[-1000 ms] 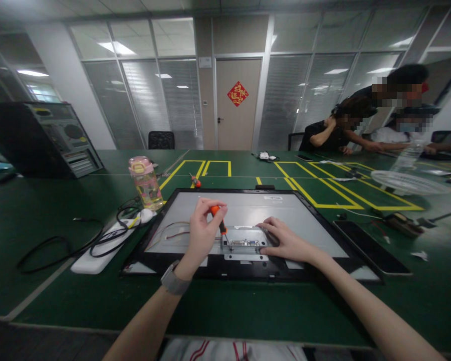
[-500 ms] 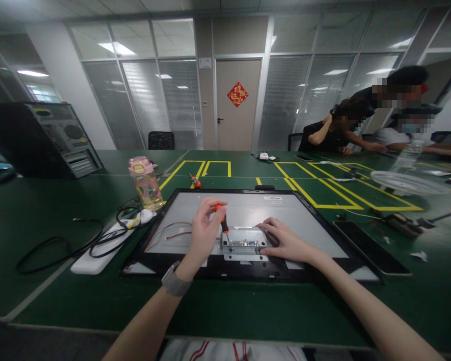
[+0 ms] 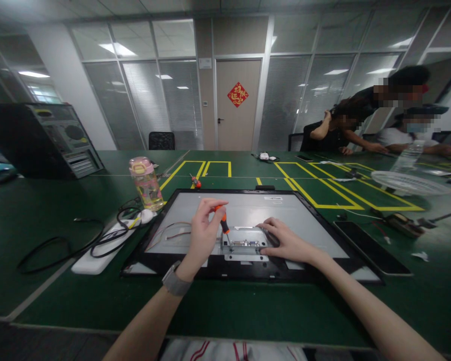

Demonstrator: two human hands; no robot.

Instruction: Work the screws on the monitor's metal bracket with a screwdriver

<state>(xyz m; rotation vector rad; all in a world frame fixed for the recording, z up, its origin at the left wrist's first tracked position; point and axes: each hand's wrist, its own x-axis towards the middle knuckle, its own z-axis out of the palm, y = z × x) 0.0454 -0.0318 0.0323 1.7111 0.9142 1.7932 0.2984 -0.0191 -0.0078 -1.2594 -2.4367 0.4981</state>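
Observation:
In front of me a monitor panel point(image 3: 281, 208) with a black frame lies flat, its silvery back facing up. Near its front edge sits a metal bracket point(image 3: 244, 234) with connector ports along its near side. My left hand point(image 3: 205, 225) is closed on an orange and black screwdriver point(image 3: 224, 225), tilted slightly, its tip down at the bracket's left part. My right hand point(image 3: 283, 240) grips the bracket's right side, thumb at the near edge and fingers at the far edge. Thin wires point(image 3: 178, 230) run across the panel left of the bracket.
Left of the panel are a white power strip point(image 3: 93, 258), black cables point(image 3: 56, 250) and a pink-lidded bottle point(image 3: 146, 185). A black phone point(image 3: 372, 245) lies to the right. A red screwdriver point(image 3: 196, 181) lies behind the panel. A computer case point(image 3: 52, 140) stands far left; people sit far right.
The screwdriver's handle has tilted very slightly, with its tip still at the same spot on the bracket. Both hands stay almost where they were.

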